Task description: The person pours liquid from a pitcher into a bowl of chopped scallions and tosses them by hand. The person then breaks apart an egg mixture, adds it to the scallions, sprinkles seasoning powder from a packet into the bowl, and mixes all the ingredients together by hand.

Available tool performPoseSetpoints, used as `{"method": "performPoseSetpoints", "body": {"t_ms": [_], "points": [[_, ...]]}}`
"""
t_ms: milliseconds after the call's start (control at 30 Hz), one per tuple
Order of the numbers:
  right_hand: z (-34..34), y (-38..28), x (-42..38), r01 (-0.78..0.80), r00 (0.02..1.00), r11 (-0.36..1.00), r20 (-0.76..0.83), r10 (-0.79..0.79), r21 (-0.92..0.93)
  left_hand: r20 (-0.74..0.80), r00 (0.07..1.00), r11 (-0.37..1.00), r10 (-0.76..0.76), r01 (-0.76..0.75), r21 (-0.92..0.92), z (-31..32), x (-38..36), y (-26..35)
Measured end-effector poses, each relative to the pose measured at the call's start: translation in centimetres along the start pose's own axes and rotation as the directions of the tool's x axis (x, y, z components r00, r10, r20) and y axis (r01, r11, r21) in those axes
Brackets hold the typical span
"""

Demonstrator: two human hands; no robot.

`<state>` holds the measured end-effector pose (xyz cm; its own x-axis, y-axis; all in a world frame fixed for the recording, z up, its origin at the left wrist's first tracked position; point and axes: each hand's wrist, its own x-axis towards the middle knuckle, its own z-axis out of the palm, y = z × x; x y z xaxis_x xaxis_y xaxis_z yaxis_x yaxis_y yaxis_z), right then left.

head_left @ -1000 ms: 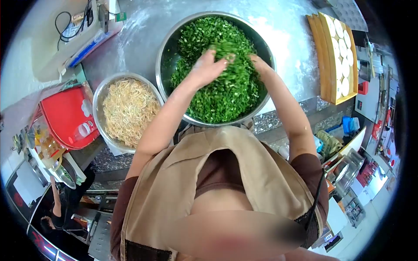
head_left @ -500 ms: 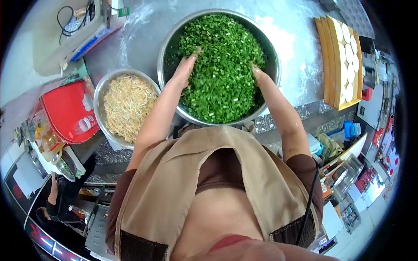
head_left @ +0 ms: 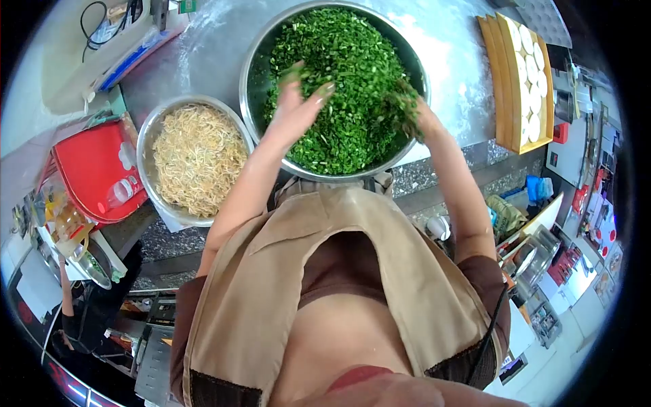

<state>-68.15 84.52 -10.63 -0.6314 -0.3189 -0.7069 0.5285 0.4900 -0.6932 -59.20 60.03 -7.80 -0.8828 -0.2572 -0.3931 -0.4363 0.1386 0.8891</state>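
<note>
A large metal bowl [head_left: 256, 88] stands on the metal table, heaped with chopped chives [head_left: 339, 95]. Over the left part of the heap is my left hand [head_left: 297, 108], its fingers and thumb spread and bits of green stuck to the fingertips. My right hand [head_left: 422, 119] is at the bowl's right side, raised a little, with a clump of chives on its fingers; the greens partly hide the fingers. To the left sits a smaller metal bowl [head_left: 144, 159] full of pale bean sprouts [head_left: 198, 159], apart from both hands.
Stacked wooden trays [head_left: 503, 88] with round white dough pieces [head_left: 531, 74] stand at the right. A red stool [head_left: 88, 169] with a plastic bottle [head_left: 123, 192] is at the left. Flour dusts the metal table [head_left: 203, 51]. Another person's arm [head_left: 66, 292] shows at lower left.
My left hand has lifted from the bowl's side and opened above the chives. My right hand has come up with a clump of greens. The view has shifted slightly.
</note>
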Motion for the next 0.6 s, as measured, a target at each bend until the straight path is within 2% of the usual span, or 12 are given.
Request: {"method": "performPoseSetpoints", "body": {"t_ms": [67, 100, 133, 200, 233, 267, 333, 367, 400, 467, 533, 600], "points": [[0.1, 1.5, -1.0, -0.227, 0.957, 0.872, -0.068, 0.283, 0.433, -0.114, 0.984, 0.988, -0.138, 0.145, 0.057, -1.2, -0.1, -5.6], [1.8, -0.3, -2.6, -0.200, 0.977, 0.963, -0.041, 0.210, 0.180, -0.034, 0.954, 0.946, -0.297, 0.289, -0.149, -1.2, -0.4, -4.8], [2.4, 1.4, -0.8, -0.312, 0.905, 0.867, -0.157, 0.396, 0.389, 0.073, 0.900, 0.839, -0.431, 0.428, -0.336, -1.0, -0.7, -3.9], [4.3, 4.6, 3.3, -0.217, 0.953, 0.757, -0.035, 0.302, 0.616, 0.157, 0.877, 0.808, -0.454, 0.480, -0.342, 0.1, 1.4, -5.1], [4.6, 3.5, 3.8, -0.282, 0.931, 0.618, 0.054, 0.360, 0.734, 0.155, 0.799, 0.744, -0.581, 0.598, -0.298, 0.1, 2.3, -4.2], [5.0, 3.7, 5.4, -0.278, 0.948, 0.564, 0.128, 0.291, 0.778, 0.147, 0.805, 0.751, -0.575, 0.590, -0.297, -0.3, 3.1, -4.1], [6.1, 3.2, 6.9, -0.226, 0.974, 0.537, 0.196, 0.114, 0.813, 0.314, 0.868, 0.773, -0.386, 0.490, -0.404, -1.2, 4.1, -2.3], [6.4, 2.7, 7.2, -0.196, 0.978, 0.547, 0.202, 0.050, 0.814, 0.180, 0.879, 0.804, -0.442, 0.477, -0.355, -1.1, 3.3, -0.8], [6.6, 2.0, 7.2, -0.170, 0.980, 0.563, 0.199, 0.009, 0.809, 0.182, 0.878, 0.805, -0.443, 0.479, -0.351, -0.9, 3.8, -0.8], [6.8, 0.6, 7.1, -0.132, 0.981, 0.597, 0.191, -0.036, 0.791, 0.251, 0.968, 0.927, -0.028, 0.119, -0.356, -0.6, 4.9, -1.4], [6.5, -0.7, 6.4, -0.086, 0.986, 0.651, 0.160, -0.055, 0.754, 0.150, 0.989, 0.994, 0.016, -0.001, -0.106, 0.2, 4.6, -0.5], [6.2, -1.8, 4.5, -0.016, 0.994, 0.750, 0.088, -0.057, 0.661, 0.233, 0.961, 0.978, 0.152, -0.113, -0.173, 0.6, 3.6, 1.4]]}}
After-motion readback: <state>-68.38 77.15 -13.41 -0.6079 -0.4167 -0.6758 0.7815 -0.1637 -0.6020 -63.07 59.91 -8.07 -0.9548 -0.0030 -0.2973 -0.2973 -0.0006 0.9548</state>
